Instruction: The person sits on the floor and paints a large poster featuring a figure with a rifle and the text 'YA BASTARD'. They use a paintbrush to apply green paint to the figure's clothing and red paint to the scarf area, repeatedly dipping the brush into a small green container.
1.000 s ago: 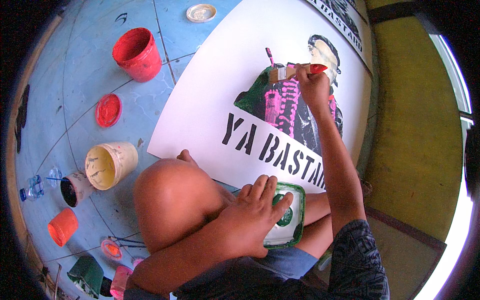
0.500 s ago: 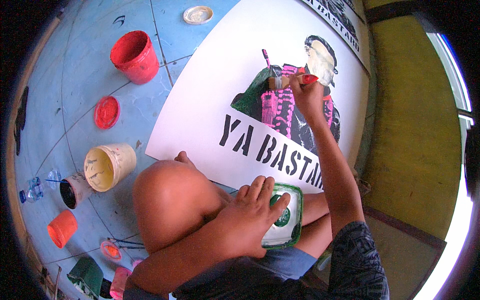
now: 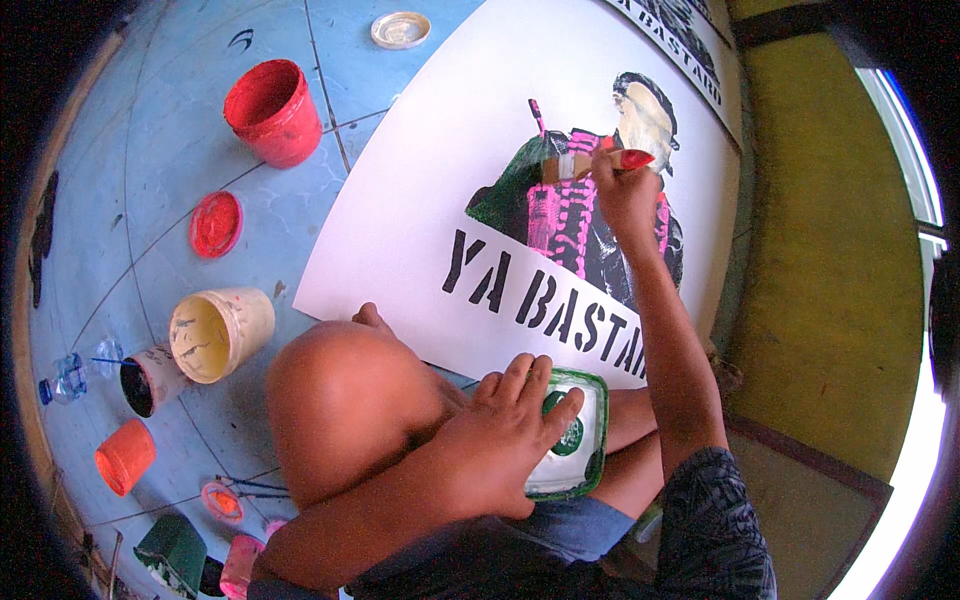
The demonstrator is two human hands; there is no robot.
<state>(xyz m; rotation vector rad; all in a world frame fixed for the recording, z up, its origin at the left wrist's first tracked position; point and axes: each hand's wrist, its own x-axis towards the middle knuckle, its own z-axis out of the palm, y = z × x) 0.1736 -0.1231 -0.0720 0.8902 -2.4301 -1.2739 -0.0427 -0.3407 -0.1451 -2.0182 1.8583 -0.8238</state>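
Observation:
My right hand (image 3: 628, 188) is closed on a flat paintbrush (image 3: 570, 168) with a red-ended handle. Its bristles lie over the dark green sleeve area of a figure painted on a white sheet (image 3: 400, 180). Pink, black and cream paint make up the rest of the figure, and bold black stencilled letters run beneath it. Down at my lap, my left hand (image 3: 510, 425) grips the side of a white square lid (image 3: 560, 472) with a green rim. Dark green paint is pooled on it, and my palm hides the lid's left part.
On the blue tiled floor (image 3: 140, 240) to the left stand a red bucket (image 3: 285, 125), a cream bucket (image 3: 240, 330), a black-lined pot (image 3: 155, 380) and an orange cup (image 3: 127, 457). A red lid (image 3: 216, 224) lies among them. Another printed sheet (image 3: 728, 75) adjoins at the far right.
My right hand and the brush have shifted slightly to the right across the figure. My left hand stays on the lid in much the same place.

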